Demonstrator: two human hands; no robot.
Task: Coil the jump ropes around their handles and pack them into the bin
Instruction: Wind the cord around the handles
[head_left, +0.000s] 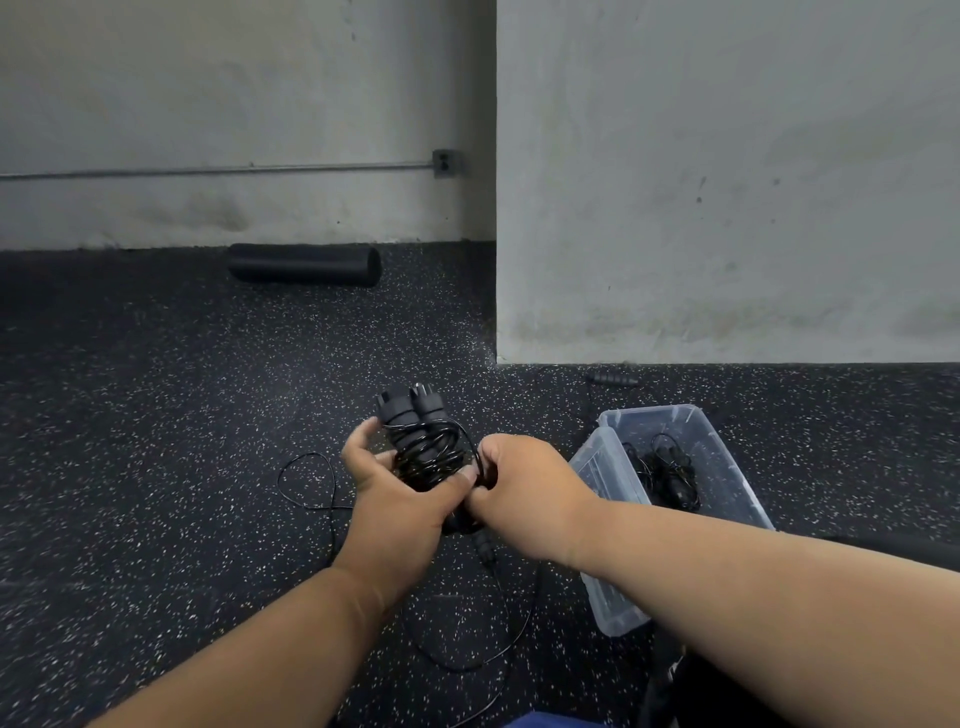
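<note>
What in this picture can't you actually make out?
All in the head view:
- How many ropes lie in the clear bin: its black tangle is too small to separate.
- The lower ends of the rope handles: the left hand covers them.
- What the right hand's fingers pinch: its back hides them.
- Where the loose cord ends: the bottom edge cuts it off.

Speckled floor (156, 467) bears bin (727, 467), roller (304, 264), loose rope (306, 483).
</note>
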